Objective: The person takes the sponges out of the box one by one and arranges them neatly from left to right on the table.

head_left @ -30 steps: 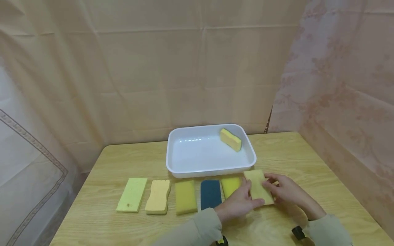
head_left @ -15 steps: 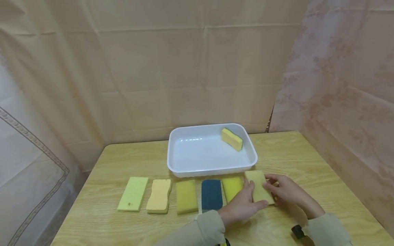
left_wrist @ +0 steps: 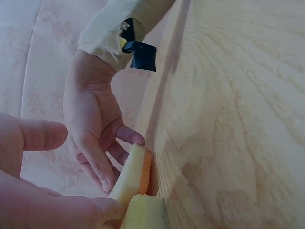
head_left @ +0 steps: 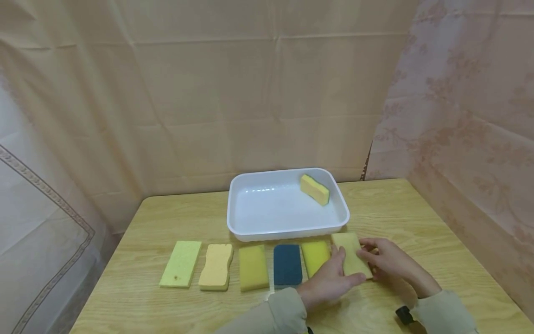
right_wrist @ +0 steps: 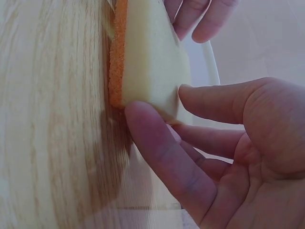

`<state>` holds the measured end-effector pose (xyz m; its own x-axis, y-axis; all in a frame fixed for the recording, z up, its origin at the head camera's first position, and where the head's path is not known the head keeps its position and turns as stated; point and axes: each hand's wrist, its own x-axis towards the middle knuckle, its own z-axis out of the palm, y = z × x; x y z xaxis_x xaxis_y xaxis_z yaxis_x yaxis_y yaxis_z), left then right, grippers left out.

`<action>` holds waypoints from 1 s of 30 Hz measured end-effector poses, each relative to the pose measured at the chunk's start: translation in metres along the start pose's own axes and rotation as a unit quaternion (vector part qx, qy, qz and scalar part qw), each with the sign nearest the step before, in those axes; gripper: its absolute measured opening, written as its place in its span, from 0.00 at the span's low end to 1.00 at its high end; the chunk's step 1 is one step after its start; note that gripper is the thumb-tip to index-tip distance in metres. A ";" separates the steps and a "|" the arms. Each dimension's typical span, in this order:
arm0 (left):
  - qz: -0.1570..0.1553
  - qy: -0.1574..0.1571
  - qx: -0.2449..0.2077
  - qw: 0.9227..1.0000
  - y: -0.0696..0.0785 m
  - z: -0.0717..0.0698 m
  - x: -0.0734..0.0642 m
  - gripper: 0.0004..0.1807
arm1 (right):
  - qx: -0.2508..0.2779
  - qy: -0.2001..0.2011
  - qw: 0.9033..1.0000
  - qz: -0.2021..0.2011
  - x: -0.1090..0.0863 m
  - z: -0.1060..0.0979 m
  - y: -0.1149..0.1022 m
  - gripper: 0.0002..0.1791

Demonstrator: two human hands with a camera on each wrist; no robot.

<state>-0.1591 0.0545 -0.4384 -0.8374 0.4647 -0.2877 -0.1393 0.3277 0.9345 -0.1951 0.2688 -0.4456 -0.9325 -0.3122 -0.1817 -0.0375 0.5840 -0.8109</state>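
A pale yellow sponge (head_left: 352,254) with an orange underside lies at the right end of a row on the table, between both hands. My left hand (head_left: 327,280) touches its left edge with extended fingers; the thumb points away from it in the left wrist view. My right hand (head_left: 392,260) touches the right edge, with relaxed fingertips (right_wrist: 143,109) against the sponge's side and top. A bright yellow sponge (head_left: 314,255) lies just left, partly hidden behind my left hand.
Leftward along the row lie a dark blue sponge (head_left: 287,264), an olive-yellow sponge (head_left: 253,268), a peach wavy-edged sponge (head_left: 215,266) and a thin light-yellow sponge (head_left: 181,263). Behind stands a white tray (head_left: 271,234), with a yellow sponge (head_left: 314,189) on edge inside.
The pale yellow sponge has settled a little lower and flatter on the table between both hands. My left hand has shifted slightly right; the right hand has barely moved.
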 end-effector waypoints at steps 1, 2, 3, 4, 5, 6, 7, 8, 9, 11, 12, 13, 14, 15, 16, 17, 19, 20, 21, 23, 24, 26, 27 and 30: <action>-0.009 0.001 -0.005 1.000 0.001 0.000 0.000 0.47 | 0.003 0.001 1.000 0.002 0.000 0.000 0.000 0.30; -0.017 0.003 -0.009 1.000 0.001 -0.001 0.000 0.47 | 0.004 0.000 1.000 0.002 0.000 0.000 0.000 0.30; -0.026 0.005 -0.016 1.000 0.002 -0.001 0.000 0.47 | 0.005 0.001 1.000 0.003 -0.001 0.000 0.000 0.31; -0.034 0.006 -0.024 0.999 0.003 -0.002 0.000 0.47 | 0.007 0.000 1.000 0.004 -0.001 0.000 0.000 0.32; -0.041 0.007 -0.030 0.999 0.003 -0.002 0.000 0.46 | 0.010 0.001 1.000 0.007 -0.002 0.001 0.000 0.32; -0.046 0.006 -0.034 0.998 0.003 -0.003 0.001 0.46 | 0.012 0.001 1.000 0.009 -0.002 0.001 0.000 0.32; -0.048 0.005 -0.039 0.998 0.004 -0.003 0.001 0.46 | 0.017 0.002 1.000 0.017 -0.002 0.002 0.000 0.32; -0.048 0.003 -0.043 0.998 0.004 -0.003 0.001 0.46 | 0.021 0.002 1.000 0.021 -0.003 0.002 0.000 0.32; -0.048 0.001 -0.047 0.998 0.004 -0.003 0.002 0.47 | 0.025 0.002 0.999 0.026 -0.003 0.002 0.000 0.32; -0.046 -0.001 -0.050 0.998 0.003 -0.003 0.002 0.47 | 0.030 0.001 0.999 0.032 -0.004 0.003 0.000 0.33; -0.043 -0.001 -0.049 0.998 0.003 -0.003 0.002 0.47 | 0.032 0.001 0.999 0.034 -0.004 0.003 0.000 0.33; -0.042 -0.001 -0.048 0.998 0.003 -0.003 0.002 0.47 | 0.033 0.001 0.999 0.036 -0.004 0.003 0.000 0.33; -0.041 -0.001 -0.048 0.998 0.003 -0.003 0.002 0.47 | 0.034 0.000 0.999 0.038 -0.004 0.003 0.000 0.33; -0.041 0.000 -0.047 0.998 0.003 -0.003 0.002 0.47 | 0.033 0.000 0.999 0.038 -0.004 0.003 -0.001 0.33; -0.041 0.000 -0.046 0.998 0.003 -0.002 0.002 0.46 | 0.032 0.000 0.999 0.039 -0.004 0.002 0.000 0.32; -0.042 0.000 -0.044 0.998 0.004 -0.002 0.001 0.47 | 0.030 -0.001 0.999 0.038 -0.005 0.002 0.000 0.32; -0.043 0.001 -0.037 0.998 0.004 -0.002 0.000 0.46 | 0.015 -0.001 0.999 0.030 -0.005 0.000 -0.001 0.32; -0.044 0.003 -0.034 0.998 0.005 -0.003 0.000 0.46 | 0.006 -0.001 1.000 0.023 -0.006 -0.002 -0.002 0.32; -0.044 0.003 -0.029 0.999 0.006 -0.004 -0.001 0.46 | -0.003 -0.001 1.000 0.015 -0.006 -0.004 -0.003 0.31; -0.042 0.001 -0.021 0.999 0.007 -0.006 -0.003 0.47 | -0.021 0.002 1.000 -0.001 -0.006 -0.008 -0.006 0.31; -0.040 -0.001 -0.016 0.999 0.008 -0.008 -0.004 0.47 | -0.030 0.004 0.999 -0.012 -0.007 -0.011 -0.008 0.30; -0.032 -0.012 -0.007 0.999 0.010 -0.011 -0.005 0.47 | -0.040 0.008 0.999 -0.023 -0.008 -0.017 -0.012 0.30; -0.026 -0.018 -0.002 1.000 0.012 -0.013 -0.006 0.46 | -0.046 0.011 0.999 -0.027 -0.008 -0.019 -0.015 0.30; 0.006 -0.028 0.018 0.999 0.018 -0.020 -0.005 0.45 | -0.067 0.021 0.997 -0.043 -0.008 -0.028 -0.021 0.29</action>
<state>-0.1675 0.0419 -0.4159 -0.8078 0.5140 -0.2886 -0.1092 0.3506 0.9301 -0.1967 0.2798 -0.4115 -0.9381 -0.3347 -0.0894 -0.1620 0.6520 -0.7407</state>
